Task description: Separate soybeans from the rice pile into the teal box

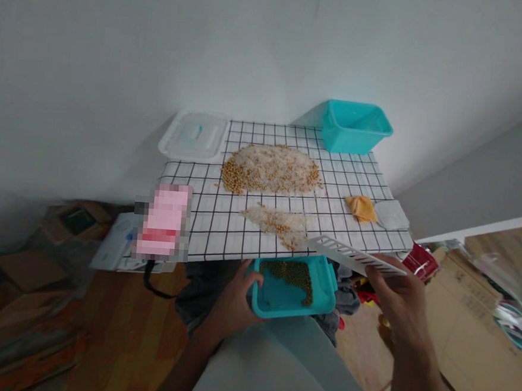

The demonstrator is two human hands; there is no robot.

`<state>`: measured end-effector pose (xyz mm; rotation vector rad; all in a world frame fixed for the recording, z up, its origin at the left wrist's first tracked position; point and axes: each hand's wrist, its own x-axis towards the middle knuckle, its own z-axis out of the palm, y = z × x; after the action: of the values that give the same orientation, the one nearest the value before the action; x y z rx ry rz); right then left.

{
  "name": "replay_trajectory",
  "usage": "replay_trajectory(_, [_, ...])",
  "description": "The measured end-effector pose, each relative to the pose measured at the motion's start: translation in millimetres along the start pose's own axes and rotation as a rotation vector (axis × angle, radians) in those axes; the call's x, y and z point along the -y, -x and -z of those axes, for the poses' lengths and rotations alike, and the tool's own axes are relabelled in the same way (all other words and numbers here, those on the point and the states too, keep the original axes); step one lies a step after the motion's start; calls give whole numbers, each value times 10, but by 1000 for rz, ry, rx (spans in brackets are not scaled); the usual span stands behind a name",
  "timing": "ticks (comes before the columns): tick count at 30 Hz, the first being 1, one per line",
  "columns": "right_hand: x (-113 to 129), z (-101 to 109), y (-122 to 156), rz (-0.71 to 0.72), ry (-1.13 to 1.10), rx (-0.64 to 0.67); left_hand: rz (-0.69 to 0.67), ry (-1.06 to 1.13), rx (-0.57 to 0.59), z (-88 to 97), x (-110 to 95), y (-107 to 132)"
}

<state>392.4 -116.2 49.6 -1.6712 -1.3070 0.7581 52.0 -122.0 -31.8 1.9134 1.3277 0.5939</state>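
Note:
My left hand [237,301] grips the left end of a teal plastic container [275,307] just below the table's front edge. Small dark green-brown beans [298,274] lie along the far side of its bottom. In my right hand [397,297] is a flat white slotted plastic strip [344,252], its far end low at the table's front edge. Beside that end lies a small spread of white grains [301,222] mixed with yellowish beans [279,227]. Behind it sits a larger pile of grains and yellowish beans [271,171].
The table has a white cloth with a black grid [208,239]. At its back stand a clear lid [193,136] and another teal container [355,133]. An orange cloth [362,208] and a clear packet [391,215] lie right; a blurred pink object [165,218] lies left. Cardboard [463,305] is beside the table.

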Motion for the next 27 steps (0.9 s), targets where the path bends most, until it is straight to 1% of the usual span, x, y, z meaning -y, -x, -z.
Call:
replay_trajectory(2, [-34, 36, 4, -6, 3, 10, -1, 0, 7, -4, 3, -1])
replay_trajectory(5, [-30, 28, 7, -3, 0, 40, 5, -1, 17, -5, 3, -2])
replay_trajectory(11, [35, -106, -17, 25, 33, 17, -4, 8, 4, 5, -1, 12])
replay_trajectory(15, [88, -171, -37, 36, -3, 49, 2, 8, 6, 14, 5, 25])
replay_trajectory(21, [236, -207, -80, 39, 52, 110, 7, 13, 12, 15, 24, 32])
replay_trajectory(27, [316, -311, -119, 71, 14, 115, 22, 9, 17, 30, 7, 24])
